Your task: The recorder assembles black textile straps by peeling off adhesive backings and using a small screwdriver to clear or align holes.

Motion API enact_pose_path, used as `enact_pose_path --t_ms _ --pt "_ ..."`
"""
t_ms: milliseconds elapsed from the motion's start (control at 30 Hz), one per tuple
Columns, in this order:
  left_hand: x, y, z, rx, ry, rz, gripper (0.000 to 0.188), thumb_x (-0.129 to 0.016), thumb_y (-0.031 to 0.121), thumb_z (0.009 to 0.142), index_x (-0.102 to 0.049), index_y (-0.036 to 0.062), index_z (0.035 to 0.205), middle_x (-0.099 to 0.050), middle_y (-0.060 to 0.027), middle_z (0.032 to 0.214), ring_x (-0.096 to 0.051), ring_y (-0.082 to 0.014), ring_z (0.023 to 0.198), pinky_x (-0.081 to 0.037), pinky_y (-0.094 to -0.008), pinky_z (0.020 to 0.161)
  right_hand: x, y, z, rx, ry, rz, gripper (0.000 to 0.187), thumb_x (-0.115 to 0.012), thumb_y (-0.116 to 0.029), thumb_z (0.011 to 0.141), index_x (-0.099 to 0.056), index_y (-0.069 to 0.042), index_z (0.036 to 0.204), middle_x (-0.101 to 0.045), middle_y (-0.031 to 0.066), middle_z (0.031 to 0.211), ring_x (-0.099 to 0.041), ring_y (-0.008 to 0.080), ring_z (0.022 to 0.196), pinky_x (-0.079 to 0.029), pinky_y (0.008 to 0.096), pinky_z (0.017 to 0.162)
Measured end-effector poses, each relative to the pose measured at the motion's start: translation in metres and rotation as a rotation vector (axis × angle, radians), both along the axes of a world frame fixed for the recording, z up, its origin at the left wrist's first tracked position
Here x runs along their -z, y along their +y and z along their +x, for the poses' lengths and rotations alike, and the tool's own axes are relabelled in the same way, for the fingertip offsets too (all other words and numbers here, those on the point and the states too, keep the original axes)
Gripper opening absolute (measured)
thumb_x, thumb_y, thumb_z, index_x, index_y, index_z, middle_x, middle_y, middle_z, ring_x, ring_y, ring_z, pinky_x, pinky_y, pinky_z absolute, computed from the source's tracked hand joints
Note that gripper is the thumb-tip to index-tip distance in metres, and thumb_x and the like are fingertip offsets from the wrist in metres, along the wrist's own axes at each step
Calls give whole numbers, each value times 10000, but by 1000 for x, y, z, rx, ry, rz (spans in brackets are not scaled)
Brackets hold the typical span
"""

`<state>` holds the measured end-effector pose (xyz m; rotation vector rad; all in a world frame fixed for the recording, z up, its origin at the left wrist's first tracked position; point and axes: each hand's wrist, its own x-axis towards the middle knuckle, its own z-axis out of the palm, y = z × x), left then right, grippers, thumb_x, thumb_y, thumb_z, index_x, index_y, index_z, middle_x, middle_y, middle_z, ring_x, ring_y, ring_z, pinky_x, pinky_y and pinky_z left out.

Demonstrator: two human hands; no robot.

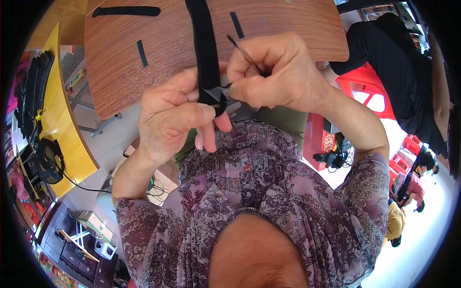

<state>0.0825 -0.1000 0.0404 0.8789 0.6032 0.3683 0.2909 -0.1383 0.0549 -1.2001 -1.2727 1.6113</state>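
A long black fabric strap [205, 43] runs from the far edge of the wooden table down into my hands. My left hand [168, 113] is closed on its near end, thumb on top and fingers beneath. At that end a small grey, shiny, pointed piece [214, 92] shows against the black. My right hand [283, 72] is closed around a thin dark pointed tool [245, 54], whose one end sticks out past the knuckles; its exact kind is hidden. The right thumb and fingertips touch the strap's end beside my left thumb.
On the table [168, 29] lie another black strap [127, 10] and two short black strips, one left [142, 53] and one right [237, 25]. A yellow table [72, 139] with stacked black straps [34, 91] stands left. A person in black [394, 72] sits right near a red stool [367, 89].
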Motion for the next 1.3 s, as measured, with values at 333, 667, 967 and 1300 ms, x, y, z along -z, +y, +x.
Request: enact_pose_path --t_ms 333,667,967,1300 --pt "1 -10 16 -217 -54 107 451 -516 2 834 -423 -109 1261 -642 -193 903 -640 -202 560 -465 -223 423 7 -4 4 -24 -199 272 258 -767 -192 743 -630 -7 860 -548 5 609 -477 41 547 -385 227 480" --pt "3 -5 17 -256 -140 22 437 -530 42 873 -408 -109 1264 -635 -200 929 -660 -295 604 -499 -279 417 6 -11 3 78 -410 539 367 -792 -197 708 -609 -6 962 -608 46 697 -580 105 617 -444 257 522" --pt "7 -10 12 -176 -77 155 493 -588 114 886 -409 -98 1294 -650 -203 943 -675 -249 707 -510 -255 526 15 -8 -2 -32 -686 972 239 -693 -137 723 -523 -23 846 -595 117 650 -607 327 587 -444 394 470" --pt "2 -9 15 -81 -4 51 499 -557 68 875 -393 -69 1326 -657 -154 805 -636 -185 547 -444 -212 400 16 -1 5 -131 -594 963 171 -681 -32 656 -569 -32 785 -545 89 596 -578 269 525 -421 350 455"
